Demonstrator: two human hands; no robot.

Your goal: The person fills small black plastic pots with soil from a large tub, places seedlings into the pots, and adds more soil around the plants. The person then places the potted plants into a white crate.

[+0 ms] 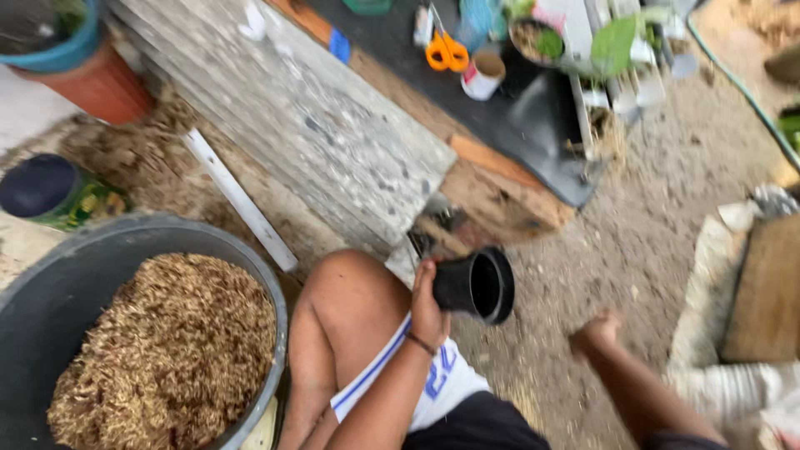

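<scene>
The left hand (427, 302) is reaching forward from beside the bare knee (350, 292), forearm angling up from the bottom edge, a thin dark band sitting at the wrist; its fingers are wrapping closed around the base of a small black plastic pot (477, 286), holding it on its side in the air above the sandy ground (633, 233); the pot's round mouth is facing right, towards the other hand, and its inside is looking dark, with the contents impossible to make out. The right hand (598, 331) is hanging low over the ground, well apart from the pot, arm stretching in from the lower right; it is blurred, so whether its fingers are spread or curled I cannot tell; it is gripping nothing that shows.

To the left, a large dark tub (33, 308) is sitting heaped with brown fibrous husk (167, 350); behind the pot a weathered grey board (308, 117) is slanting across; farther back, orange-handled scissors (447, 52) are lying on a black sheet (533, 117) beside a small paper-wrapped cup (483, 75).
</scene>
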